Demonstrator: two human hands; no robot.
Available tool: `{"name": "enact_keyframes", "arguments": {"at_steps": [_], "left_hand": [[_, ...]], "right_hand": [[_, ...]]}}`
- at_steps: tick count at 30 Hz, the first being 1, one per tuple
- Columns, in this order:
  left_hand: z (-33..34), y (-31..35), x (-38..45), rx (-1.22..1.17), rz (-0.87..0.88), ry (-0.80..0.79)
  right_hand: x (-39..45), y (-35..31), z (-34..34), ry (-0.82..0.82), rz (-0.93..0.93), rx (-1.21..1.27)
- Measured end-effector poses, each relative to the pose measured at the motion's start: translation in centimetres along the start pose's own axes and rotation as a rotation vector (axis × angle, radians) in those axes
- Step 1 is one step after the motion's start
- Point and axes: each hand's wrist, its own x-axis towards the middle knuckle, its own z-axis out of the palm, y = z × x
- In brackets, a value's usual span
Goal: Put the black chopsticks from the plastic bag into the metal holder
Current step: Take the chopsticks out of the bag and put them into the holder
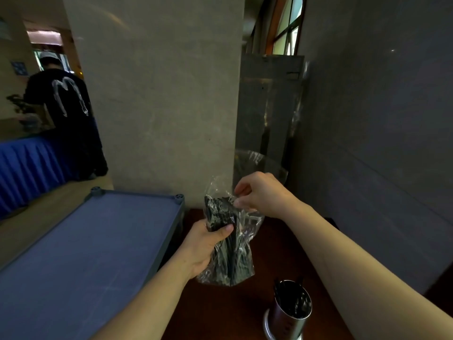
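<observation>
setting: dim room, grey stone pillar [157, 94] ahead, dark wooden table [282, 253] under the hands, blue-topped cart [85, 253] just to the left of it.
background: a person in a black shirt [66, 106] stands far left by a blue-skirted table [27, 168], back turned.
left hand [204, 245]: fingers and thumb wrapped round the plastic bag [228, 239] at mid-height, clamped on the bundle through the film, held above the table.
right hand [261, 193]: fingertips together, pinching the loose film at the bag's mouth, beside the upper chopstick ends.
black chopsticks [221, 212]: packed in the bag, roughly upright, upper ends at the open mouth; none pulled out of the bag, as far as I can tell.
metal holder [290, 312]: upright on the table at lower right, near the bag but apart from it.
holder contents: dark sticks already inside, likely chopsticks; count unclear.
step in hand: probably opening or peeling back the bag mouth to free the ends.
how to do it well: keep the left grip firm so the bundle doesn't slide; draw film down and away from the tips, then take a bunch by the exposed ends.
risk: slippery film, loose sticks could spill onto the table.
</observation>
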Motion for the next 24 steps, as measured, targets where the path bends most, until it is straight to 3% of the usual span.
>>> {"name": "enact_keyframes", "arguments": {"at_steps": [14,24], "left_hand": [[0.1,0.4,-1.0,0.125,-0.02,-0.192],[-0.4,0.6,-0.7,0.124,-0.057,-0.195]], "right_hand": [[0.7,-0.1,2.6,-0.172,-0.011,0.166],[0.1,0.7,2.7,-0.127,0.081,0.698]]}}
